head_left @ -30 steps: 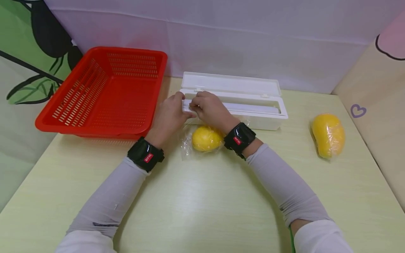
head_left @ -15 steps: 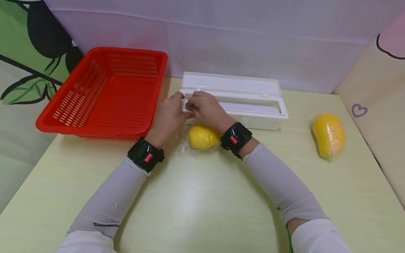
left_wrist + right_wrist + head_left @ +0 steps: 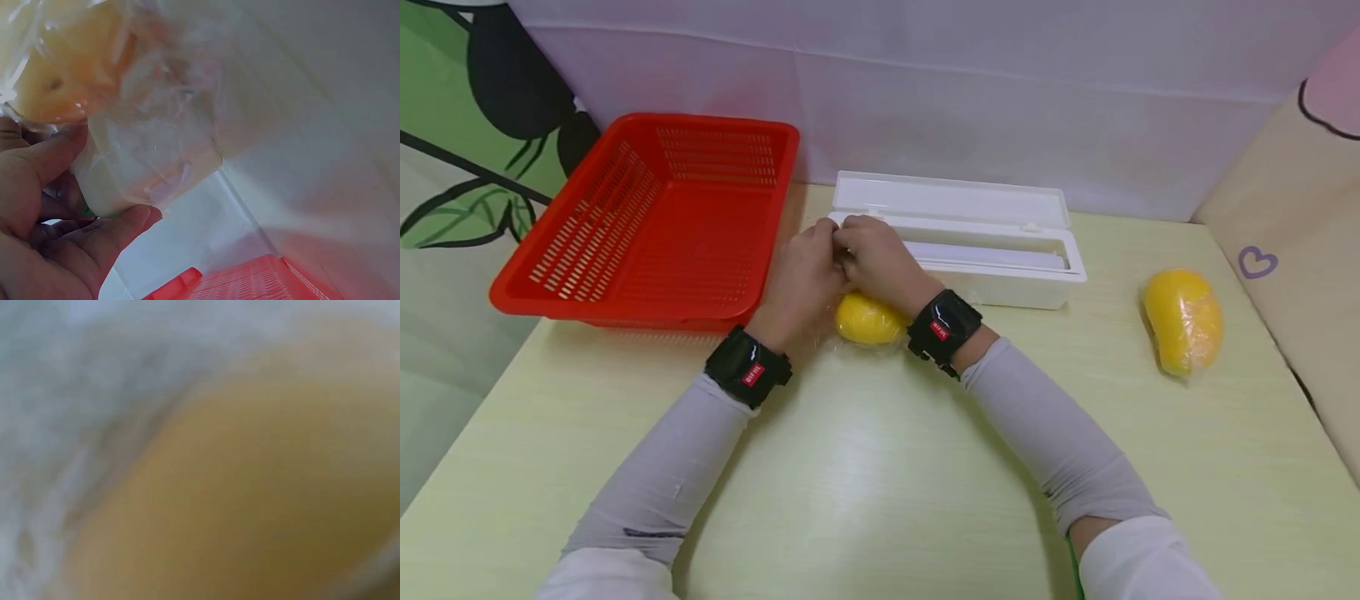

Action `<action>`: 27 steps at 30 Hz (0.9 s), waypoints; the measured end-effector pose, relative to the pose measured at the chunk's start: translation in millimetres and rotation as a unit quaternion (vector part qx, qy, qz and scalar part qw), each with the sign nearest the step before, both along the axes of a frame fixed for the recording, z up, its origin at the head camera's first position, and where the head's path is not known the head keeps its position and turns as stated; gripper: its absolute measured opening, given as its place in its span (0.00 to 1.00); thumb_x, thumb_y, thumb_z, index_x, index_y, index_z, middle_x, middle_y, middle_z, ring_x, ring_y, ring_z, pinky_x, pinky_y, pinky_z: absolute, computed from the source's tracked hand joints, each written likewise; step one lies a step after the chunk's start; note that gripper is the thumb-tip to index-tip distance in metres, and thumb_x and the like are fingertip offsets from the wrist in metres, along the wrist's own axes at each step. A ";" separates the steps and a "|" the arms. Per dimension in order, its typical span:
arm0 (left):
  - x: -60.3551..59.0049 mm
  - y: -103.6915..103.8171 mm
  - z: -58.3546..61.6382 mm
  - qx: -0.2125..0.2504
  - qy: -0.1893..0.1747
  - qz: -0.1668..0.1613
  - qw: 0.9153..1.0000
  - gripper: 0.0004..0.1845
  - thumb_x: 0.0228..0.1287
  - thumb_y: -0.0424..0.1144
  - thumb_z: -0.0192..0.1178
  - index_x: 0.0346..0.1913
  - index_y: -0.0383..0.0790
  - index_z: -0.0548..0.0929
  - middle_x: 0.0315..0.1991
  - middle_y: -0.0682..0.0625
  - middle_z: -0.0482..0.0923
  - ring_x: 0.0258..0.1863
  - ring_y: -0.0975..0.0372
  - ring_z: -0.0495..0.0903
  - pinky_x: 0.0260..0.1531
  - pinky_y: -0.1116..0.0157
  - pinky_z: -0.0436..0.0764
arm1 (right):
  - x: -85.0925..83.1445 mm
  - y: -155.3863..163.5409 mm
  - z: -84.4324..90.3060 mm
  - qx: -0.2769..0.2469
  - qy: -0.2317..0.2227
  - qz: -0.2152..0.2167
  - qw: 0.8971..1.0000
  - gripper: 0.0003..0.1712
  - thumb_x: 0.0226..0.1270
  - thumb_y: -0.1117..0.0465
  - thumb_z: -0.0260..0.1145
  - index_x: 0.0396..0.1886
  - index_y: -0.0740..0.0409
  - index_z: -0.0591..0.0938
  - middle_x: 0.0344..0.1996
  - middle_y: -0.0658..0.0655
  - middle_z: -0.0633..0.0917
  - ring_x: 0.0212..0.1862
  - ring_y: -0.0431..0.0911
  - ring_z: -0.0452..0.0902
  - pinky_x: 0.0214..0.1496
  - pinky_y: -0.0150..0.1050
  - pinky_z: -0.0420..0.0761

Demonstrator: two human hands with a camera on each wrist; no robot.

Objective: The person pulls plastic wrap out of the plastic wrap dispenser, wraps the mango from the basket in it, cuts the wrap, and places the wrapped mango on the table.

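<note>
An open white cling film dispenser [image 3: 1000,289] stands at the back, a pale roll [image 3: 985,255] inside it. My left hand [image 3: 802,279] grips its left end; the left wrist view shows fingertips on the corner, with crumpled clear film [image 3: 156,131] hanging past. The curled fingers of my right hand [image 3: 880,258] meet the left hand at the dispenser's front edge; their tips are hidden. Beneath the right hand lies a round yellow fruit [image 3: 867,320], loosely covered in film. It fills the blurred right wrist view as a yellow shape [image 3: 250,500].
To the left stands a red plastic basket [image 3: 700,242] with slotted sides. A wrapped yellow mango-shaped fruit [image 3: 1182,322] lies at the right of the pale wooden table [image 3: 865,467]. Cloth walls [image 3: 985,100] close off the back and sides.
My right hand has slid left along the dispenser's front edge until it meets the left hand. The filmed fruit beneath has shifted left too. The left hand has stayed put.
</note>
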State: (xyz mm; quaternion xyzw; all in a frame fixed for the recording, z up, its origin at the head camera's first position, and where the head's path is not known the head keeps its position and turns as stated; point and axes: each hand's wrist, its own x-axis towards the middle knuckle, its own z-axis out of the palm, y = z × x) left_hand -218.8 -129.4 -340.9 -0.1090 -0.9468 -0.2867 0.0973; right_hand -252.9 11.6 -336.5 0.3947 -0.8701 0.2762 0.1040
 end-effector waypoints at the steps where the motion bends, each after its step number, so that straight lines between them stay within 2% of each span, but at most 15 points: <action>1: 0.1 0.1 0.0 0.004 0.002 0.000 1.000 0.17 0.62 0.34 0.64 0.49 0.29 0.74 0.41 0.38 0.79 0.37 0.48 0.78 0.43 0.55 0.81 | 0.2 -1.0 0.3 0.000 -0.002 -0.003 1.000 0.07 0.64 0.73 0.61 0.32 0.65 0.85 0.29 0.57 0.78 0.37 0.50 0.72 0.44 0.37 0.73; 8: 0.2 0.2 0.1 0.010 0.003 0.003 1.000 0.18 0.63 0.34 0.65 0.51 0.29 0.74 0.41 0.38 0.80 0.37 0.49 0.78 0.43 0.55 0.82 | 2.0 -2.8 1.5 -0.002 -0.018 -0.018 1.000 0.07 0.66 0.72 0.62 0.34 0.64 0.87 0.31 0.57 0.80 0.38 0.50 0.73 0.47 0.37 0.74; 17: 0.1 0.5 -2.0 0.006 -0.004 0.013 1.000 0.22 0.62 0.36 0.67 0.54 0.28 0.72 0.44 0.37 0.81 0.39 0.49 0.80 0.47 0.54 0.83 | 0.2 -3.5 -1.3 -0.007 -0.022 -0.013 1.000 0.07 0.65 0.73 0.62 0.33 0.64 0.86 0.30 0.56 0.80 0.38 0.49 0.73 0.46 0.36 0.74; 27: 0.0 0.8 -2.2 -0.014 0.004 0.016 1.000 0.30 0.62 0.40 0.67 0.60 0.25 0.70 0.47 0.33 0.81 0.43 0.45 0.82 0.51 0.50 0.82 | 0.7 -3.5 -1.5 -0.022 -0.002 -0.002 1.000 0.06 0.62 0.74 0.64 0.32 0.64 0.87 0.30 0.56 0.80 0.40 0.50 0.75 0.48 0.38 0.74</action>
